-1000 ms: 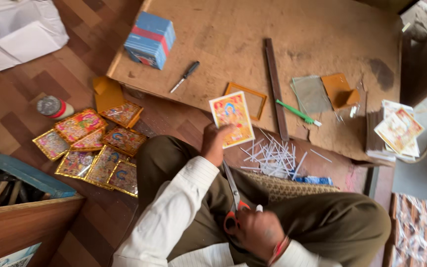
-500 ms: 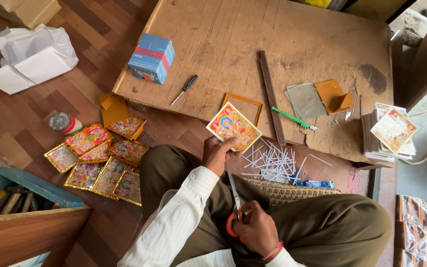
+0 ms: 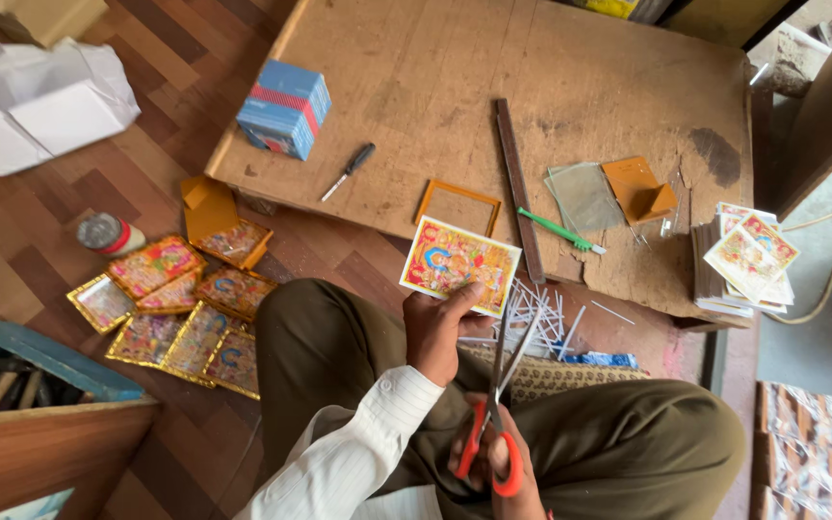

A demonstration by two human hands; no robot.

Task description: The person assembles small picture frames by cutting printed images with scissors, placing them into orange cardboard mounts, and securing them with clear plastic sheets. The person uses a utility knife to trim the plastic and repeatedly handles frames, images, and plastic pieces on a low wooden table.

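- Setting: a dark wooden parquet floor with a low, worn wooden board (image 3: 416,87) lying across the upper half of the view; the person sits at 6 o'clock, knees in olive trousers.
- Left hand (image 3: 435,332): raised above the lap, thumb on top and fingers beneath, pinching the lower edge of a colourful picture card (image 3: 459,265). The card is held flat, at 12 o'clock from that hand, overlapping the near edge of the board.
- Right hand (image 3: 503,472): at 6 o'clock, fingers curled through the handles of red-handled scissors (image 3: 495,414). The blades are parted and point toward 12 o'clock, with the tips at the right edge of the card.
- White paper strips (image 3: 541,318): scattered just at 3 o'clock from the card, between board and lap.
- On the board: an empty orange frame (image 3: 457,204) at 12 o'clock from the card, a long dark ruler (image 3: 518,188), a green-handled tool (image 3: 556,229), a glass pane (image 3: 585,195), an orange stand piece (image 3: 639,188), a screwdriver (image 3: 349,170) and a blue box (image 3: 284,108).
- At 3 o'clock: a stack of printed cards (image 3: 743,260) on the board corner.
- At 9 o'clock: finished gold-edged framed pictures (image 3: 180,308) spread on the floor, near a tape roll (image 3: 108,233).
- At 10 o'clock: crumpled white paper (image 3: 45,101).
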